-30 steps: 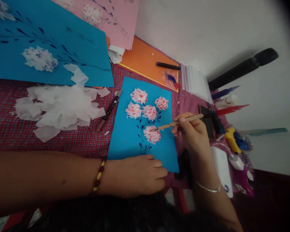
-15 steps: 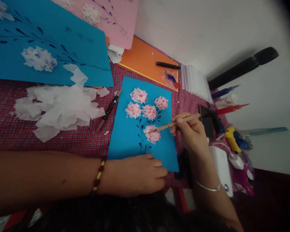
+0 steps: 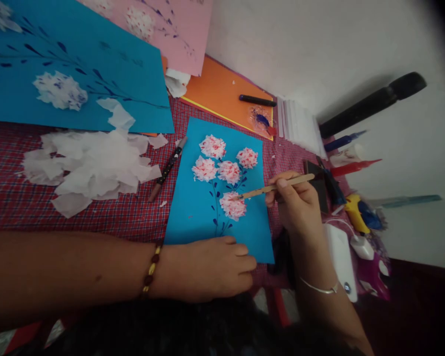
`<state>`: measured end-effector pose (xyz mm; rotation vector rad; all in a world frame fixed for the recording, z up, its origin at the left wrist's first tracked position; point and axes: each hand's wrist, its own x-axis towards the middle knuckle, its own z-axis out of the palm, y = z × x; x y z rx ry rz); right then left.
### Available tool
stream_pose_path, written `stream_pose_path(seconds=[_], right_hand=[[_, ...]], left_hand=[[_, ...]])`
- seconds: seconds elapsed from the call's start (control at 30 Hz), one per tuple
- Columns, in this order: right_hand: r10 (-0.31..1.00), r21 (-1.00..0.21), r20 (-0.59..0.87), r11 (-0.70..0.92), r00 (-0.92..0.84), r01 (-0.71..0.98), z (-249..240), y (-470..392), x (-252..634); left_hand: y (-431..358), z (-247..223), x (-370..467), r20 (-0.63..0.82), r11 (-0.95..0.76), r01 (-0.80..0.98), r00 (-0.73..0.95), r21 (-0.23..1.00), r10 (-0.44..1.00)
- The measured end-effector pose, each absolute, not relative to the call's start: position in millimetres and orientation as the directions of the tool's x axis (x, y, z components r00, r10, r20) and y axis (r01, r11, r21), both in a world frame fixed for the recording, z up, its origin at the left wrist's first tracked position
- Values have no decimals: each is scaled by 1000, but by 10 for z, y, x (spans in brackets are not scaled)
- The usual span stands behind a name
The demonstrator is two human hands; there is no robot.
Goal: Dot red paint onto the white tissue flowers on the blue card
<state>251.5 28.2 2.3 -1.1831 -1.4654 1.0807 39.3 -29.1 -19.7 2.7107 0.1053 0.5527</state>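
While the bare left hand point(image 3: 211, 269) rests low, the bare right hand point(image 3: 294, 195) holds a slim, pale wooden stick point(image 3: 259, 191)

Although the left hand lies palm down, fingers bent together, at the six o'clock edge of the blue rectangular paper sheet point(image 3: 185, 212), I cannot tell whether anything is held beneath it. That sheet lies on the cloth-covered, red-checked desk point(image 3: 133, 215); it looks light and apt to slide, so its bare lower border seems the place to press.

At five o'clock from the sheet's middle sits a ruffled white-and-red paper flower point(image 3: 233, 206), probably soft and easily crushed, best handled at its base. The right hand is at three o'clock, fingers pinched narrow around the stick, whose tip seems to touch the flower. The stick should be light and stiff; gripping it mid-length, as here, leaves the tip free.

Four similar white-and-red ruffled flowers point(image 3: 229, 172) spread between ten and two o'clock. Beyond the sheet are a loose heap of thin white paper pieces point(image 3: 96, 168) at nine and a flat orange sheet point(image 3: 222, 89) at twelve.
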Motion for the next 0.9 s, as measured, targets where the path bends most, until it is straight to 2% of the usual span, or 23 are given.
stream_pose_path(seconds=[0.13, 0.2, 0.37, 0.53, 0.7, 0.9], right_hand=[[978, -948, 101, 149, -181, 280, 77, 219, 2451], [979, -933, 116, 165, -165, 319, 104, 197, 2444], [979, -952, 150, 180, -138, 249, 107, 189, 2451], [972, -915, 89, 166, -217, 367, 105, 194, 2445], [985, -940, 109, 147, -138, 307, 106, 194, 2467], [980, -938, 62, 122, -190, 326, 83, 210, 2472]], left_hand=[[-291, -188, 392, 349, -931, 3, 926, 366, 140], [-288, -183, 391, 348, -929, -5, 928, 371, 134], [-285, -177, 392, 364, -926, -6, 920, 378, 143], [-281, -168, 396, 361, -926, 6, 920, 376, 152], [-275, -168, 397, 322, -929, 4, 937, 371, 133], [-289, -181, 396, 336, -925, 0, 932, 379, 138]])
